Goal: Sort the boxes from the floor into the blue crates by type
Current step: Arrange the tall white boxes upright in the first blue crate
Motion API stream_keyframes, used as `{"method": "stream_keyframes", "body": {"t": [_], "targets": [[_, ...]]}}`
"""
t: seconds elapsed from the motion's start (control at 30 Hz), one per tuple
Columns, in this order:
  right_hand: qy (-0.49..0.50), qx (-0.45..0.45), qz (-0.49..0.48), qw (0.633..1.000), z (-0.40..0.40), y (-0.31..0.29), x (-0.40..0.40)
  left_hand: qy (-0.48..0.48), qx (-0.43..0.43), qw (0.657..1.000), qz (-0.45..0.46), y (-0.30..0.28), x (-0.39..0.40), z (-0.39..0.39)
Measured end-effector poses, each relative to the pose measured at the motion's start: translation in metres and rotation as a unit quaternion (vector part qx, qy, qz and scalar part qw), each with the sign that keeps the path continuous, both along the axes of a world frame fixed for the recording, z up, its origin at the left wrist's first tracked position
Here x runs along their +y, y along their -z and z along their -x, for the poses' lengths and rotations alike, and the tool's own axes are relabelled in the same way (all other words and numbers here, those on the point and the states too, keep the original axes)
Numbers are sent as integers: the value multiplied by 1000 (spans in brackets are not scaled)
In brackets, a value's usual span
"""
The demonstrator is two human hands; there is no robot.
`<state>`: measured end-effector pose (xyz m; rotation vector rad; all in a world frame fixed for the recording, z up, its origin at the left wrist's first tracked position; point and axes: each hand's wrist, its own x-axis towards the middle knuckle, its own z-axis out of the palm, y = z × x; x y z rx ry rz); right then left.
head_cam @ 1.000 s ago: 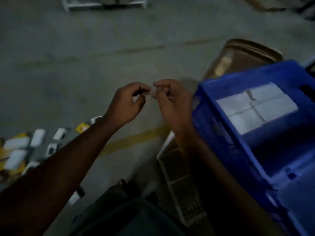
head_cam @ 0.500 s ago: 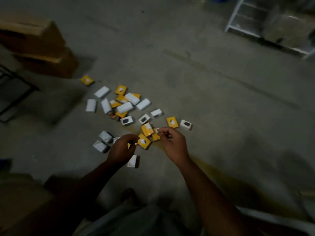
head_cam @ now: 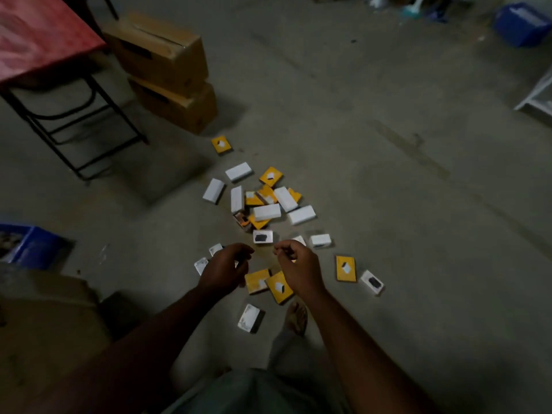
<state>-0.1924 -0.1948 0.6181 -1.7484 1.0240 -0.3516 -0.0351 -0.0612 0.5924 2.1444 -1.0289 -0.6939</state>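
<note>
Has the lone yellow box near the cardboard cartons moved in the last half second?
No. The yellow box lies just below the cartons, as before; only the camera shifted.

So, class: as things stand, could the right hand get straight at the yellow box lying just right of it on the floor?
Probably yes. The right hand hovers with fingers curled and seemingly empty, and the yellow box lies flat beside it on bare floor, nothing stacked on it or between them.

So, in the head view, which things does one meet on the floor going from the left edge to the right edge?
Blue crate → stacked cardboard cartons → left hand → right hand → yellow box → white box with dark window → far blue crate.
</note>
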Motion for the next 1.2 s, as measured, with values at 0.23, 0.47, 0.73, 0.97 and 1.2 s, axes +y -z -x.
{"method": "stream_keyframes", "body": {"t": [0.23, 0.47, 0.73, 0.97, 1.2], "targets": [[23, 28, -29, 999, -26, 32, -96, -20, -15, 1000, -15, 5, -83, -9], [41, 53, -43, 997, -42, 27, -122, -8, 13, 999, -32, 13, -112, -23], [11, 101, -25, 995, -52, 35, -139, -15, 12, 998, -61, 34, -123, -40], [-41, 146, -42, 988, -73, 71, -233, -62, 22, 993, -97, 75, -212, -57], [-49, 130, -33, 990, -153, 278, -383, -156, 55, 983, -81, 267, -398, -90]]}}
